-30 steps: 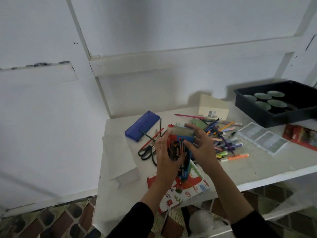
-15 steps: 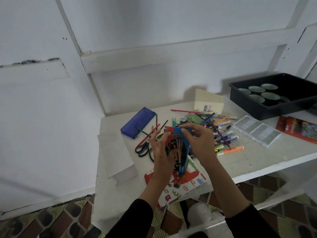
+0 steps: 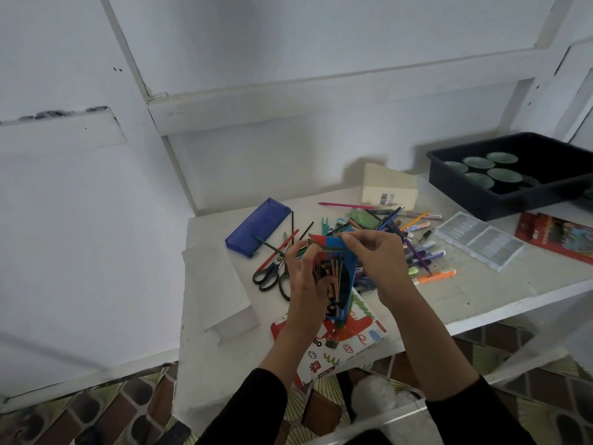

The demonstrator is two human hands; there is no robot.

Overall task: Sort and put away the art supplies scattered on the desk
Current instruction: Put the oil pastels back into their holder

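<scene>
A blue and red pencil box (image 3: pixel 337 277) is held upright above the desk, with pencils showing through its window. My left hand (image 3: pixel 303 277) grips its left side. My right hand (image 3: pixel 380 261) pinches the box's top flap (image 3: pixel 327 244). Behind the hands lies a heap of pencils and markers (image 3: pixel 407 236). Black-handled scissors (image 3: pixel 272 274) lie left of the hands, and a blue pencil case (image 3: pixel 258 226) sits further back. An orange marker (image 3: pixel 436 277) lies to the right.
A colourful oil pastel box (image 3: pixel 346 342) lies at the desk's front edge under the hands. A cream box (image 3: pixel 390 187), a clear plastic insert (image 3: pixel 481 240), a red pencil pack (image 3: pixel 558 236) and a black tray (image 3: pixel 500 200) with round tins stand to the right. White paper (image 3: pixel 218 284) lies left.
My right hand has shifted from the box's side to its top flap and pinches it. The box is held a little lower and nearer to me.
</scene>
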